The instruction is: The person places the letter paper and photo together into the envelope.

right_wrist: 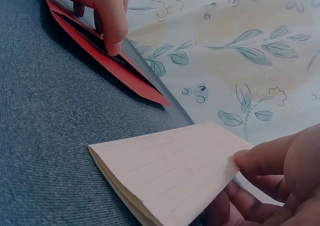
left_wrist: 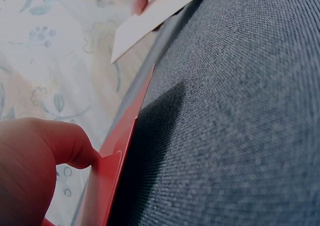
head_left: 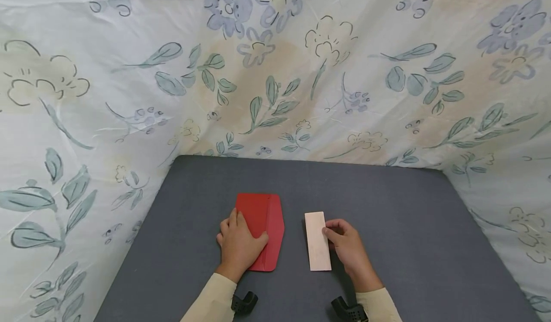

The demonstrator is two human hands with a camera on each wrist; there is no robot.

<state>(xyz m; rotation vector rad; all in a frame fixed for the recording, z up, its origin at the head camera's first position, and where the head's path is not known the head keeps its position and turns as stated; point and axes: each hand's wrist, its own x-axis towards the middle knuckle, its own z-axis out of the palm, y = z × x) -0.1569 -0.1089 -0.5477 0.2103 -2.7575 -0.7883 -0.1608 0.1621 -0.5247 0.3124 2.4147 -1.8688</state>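
Observation:
A red envelope (head_left: 257, 212) lies on the dark surface with its flap folded out to the right. My left hand (head_left: 241, 240) grips it from the left, and the thumb (left_wrist: 75, 148) is at the edge of its mouth. In the right wrist view the envelope (right_wrist: 132, 78) gapes along that mouth. To its right, my right hand (head_left: 349, 246) pinches a folded sheet of pale lined paper (head_left: 318, 243) by its right edge, between thumb and fingers. Its layers (right_wrist: 170, 168) show at the near end in the right wrist view.
The dark grey tabletop (head_left: 396, 207) extends around both hands. A floral cloth (head_left: 275, 73) hangs behind it and along both sides. Black wrist devices (head_left: 244, 304) sit by the cuffs of the cream sleeves (head_left: 211, 300).

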